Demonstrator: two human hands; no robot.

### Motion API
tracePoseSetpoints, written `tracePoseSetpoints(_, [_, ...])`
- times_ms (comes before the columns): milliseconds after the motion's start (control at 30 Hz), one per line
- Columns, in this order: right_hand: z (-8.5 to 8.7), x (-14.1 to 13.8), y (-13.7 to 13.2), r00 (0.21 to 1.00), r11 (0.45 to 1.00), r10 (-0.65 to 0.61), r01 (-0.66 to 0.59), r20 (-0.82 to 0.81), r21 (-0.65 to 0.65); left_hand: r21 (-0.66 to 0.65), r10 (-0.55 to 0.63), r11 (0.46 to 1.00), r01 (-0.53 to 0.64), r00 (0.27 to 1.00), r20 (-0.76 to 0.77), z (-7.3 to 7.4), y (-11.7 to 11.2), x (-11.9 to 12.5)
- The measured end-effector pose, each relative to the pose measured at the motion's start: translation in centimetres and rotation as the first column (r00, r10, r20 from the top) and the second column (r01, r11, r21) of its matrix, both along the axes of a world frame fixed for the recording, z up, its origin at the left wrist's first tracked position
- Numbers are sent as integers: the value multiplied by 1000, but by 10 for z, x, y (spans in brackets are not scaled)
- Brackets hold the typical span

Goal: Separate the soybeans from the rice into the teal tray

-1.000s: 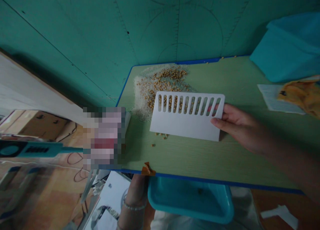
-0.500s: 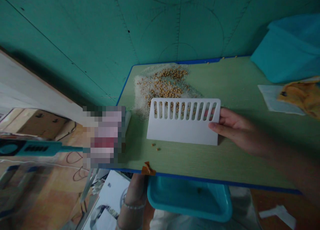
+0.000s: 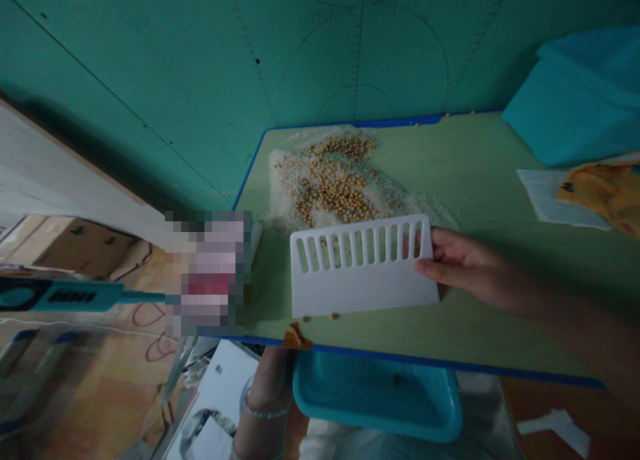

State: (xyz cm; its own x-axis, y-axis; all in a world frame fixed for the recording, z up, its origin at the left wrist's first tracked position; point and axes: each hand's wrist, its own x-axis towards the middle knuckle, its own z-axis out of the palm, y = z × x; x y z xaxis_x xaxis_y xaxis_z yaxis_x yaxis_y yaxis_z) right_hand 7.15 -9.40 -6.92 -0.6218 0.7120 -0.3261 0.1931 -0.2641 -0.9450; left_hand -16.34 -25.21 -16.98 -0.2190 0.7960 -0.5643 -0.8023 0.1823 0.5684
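Observation:
My right hand (image 3: 460,265) is closed on the right end of a white slotted plastic scraper board (image 3: 363,290), thumb on the near face. The board leans over the table, its slots along the upper side. Behind it spreads a heap of yellow-brown beans (image 3: 345,197) mixed with pale grains (image 3: 283,180). Two loose beans (image 3: 333,317) lie by the board's lower edge. My left hand (image 3: 277,359) is mostly hidden under the table's front edge; wrist and bracelet show beside a blue plastic tray (image 3: 377,427), and its fingers are out of sight.
The green table (image 3: 500,313) has a blue rim and stands against a green wall. A blue bin (image 3: 575,107) and a yellow cloth (image 3: 605,193) on a white sheet sit at the right. A piece of brown tape (image 3: 297,338) sticks to the front edge. Cardboard boxes (image 3: 75,247) stand at left.
My right hand has drawn the scraper board toward me and tilted it slightly, right end higher. More of the beans and grains shows behind it, and a loose bean has moved toward the front edge.

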Motion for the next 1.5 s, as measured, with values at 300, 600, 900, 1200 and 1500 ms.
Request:
tracePoseSetpoints(300, [2,11,2,987,973,163,-163,-14,-164,1,-67,998,67,997,27,2,-2,-1])
tracePoseSetpoints(600, [7,21,3,961,954,274,-268,24,-133,11,54,998,-54,998,-15,13,6,6])
tracePoseSetpoints(900, [7,12,11,961,956,-276,276,-18,94,-123,19,992,-22,999,-29,15,5,6])
tracePoseSetpoints(1200, [0,11,11,950,946,-311,310,1,100,-161,2,987,-7,1000,-29,28,11,7])
tracePoseSetpoints(1500, [0,11,13,966,964,-258,256,20,68,-158,14,987,-15,1000,-6,29,11,8])
